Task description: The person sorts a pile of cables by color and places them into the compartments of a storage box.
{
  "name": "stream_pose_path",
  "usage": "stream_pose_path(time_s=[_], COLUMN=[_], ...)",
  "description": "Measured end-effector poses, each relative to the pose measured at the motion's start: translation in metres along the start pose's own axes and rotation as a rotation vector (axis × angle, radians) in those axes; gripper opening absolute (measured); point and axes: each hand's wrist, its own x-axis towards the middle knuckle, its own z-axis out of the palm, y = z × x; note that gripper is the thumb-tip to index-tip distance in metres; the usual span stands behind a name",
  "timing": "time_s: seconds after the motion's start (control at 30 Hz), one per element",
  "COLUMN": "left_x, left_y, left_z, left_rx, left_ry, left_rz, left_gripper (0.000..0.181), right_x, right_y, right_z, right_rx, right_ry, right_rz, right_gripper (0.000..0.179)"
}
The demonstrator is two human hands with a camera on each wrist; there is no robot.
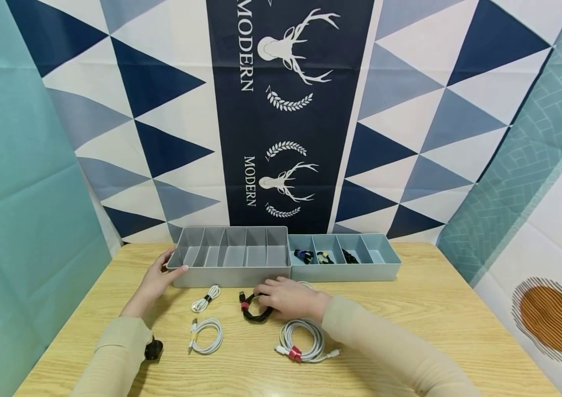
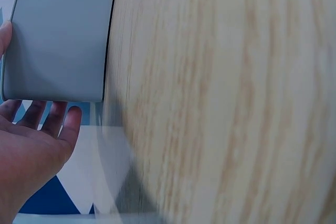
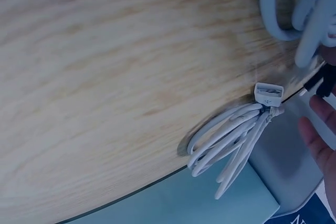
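My left hand [image 1: 154, 281] holds the left end of a grey divided box [image 1: 231, 277], with the thumb over its front rim and the fingers at the end wall. All the box's compartments hold nothing. In front of that box my right hand [image 1: 290, 299] pinches a coiled black cable [image 1: 256, 318] with a red tie. Part of the coil is hidden under the fingers. Behind the right hand lies a bundled white cable [image 3: 231, 135], mostly covered in the head view. A larger white coil [image 1: 287, 335] with a red tie lies nearer me.
A light blue divided box [image 1: 345, 273] adjoins the grey one on the right; three of its compartments hold dark cables [image 1: 304, 256]. On the table's left half lie a white cable [image 1: 202, 303] with a black tie and a white coil [image 1: 220, 332] with a yellow tie. Patterned cloth hangs behind.
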Motion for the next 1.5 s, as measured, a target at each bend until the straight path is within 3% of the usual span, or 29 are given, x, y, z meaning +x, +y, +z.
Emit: stream_pose_path(time_s=[0.4, 0.6, 0.83, 1.07, 1.5], left_x=[0.001, -0.001, -0.001, 0.0, 0.0], left_y=[0.001, 0.001, 0.001, 0.0, 0.001], left_z=[0.001, 0.001, 0.001, 0.001, 0.0], left_rx=[-0.002, -0.007, -0.017, 0.0, -0.002], left_ry=[0.001, 0.002, 0.001, 0.005, 0.004], left_rz=[-0.002, -0.003, 0.005, 0.002, 0.001], left_gripper=[0.082, 0.086, 0.083, 0.084, 0.088], right_x=[-0.004, -0.006, -0.007, -0.008, -0.012], right_y=[0.001, 0.005, 0.007, 0.011, 0.017], right_z=[-0.011, -0.013, -0.016, -0.019, -0.028], right_rx=[-0.021, -0.034, -0.088, -0.105, -0.043], right_ry=[0.12, 0.246, 0.332, 0.375, 0.429], right_rz=[0.03, -0.02, -0.048, -0.038, 0.02], right_gripper=[0.018, 0.017, 0.017, 0.017, 0.018])
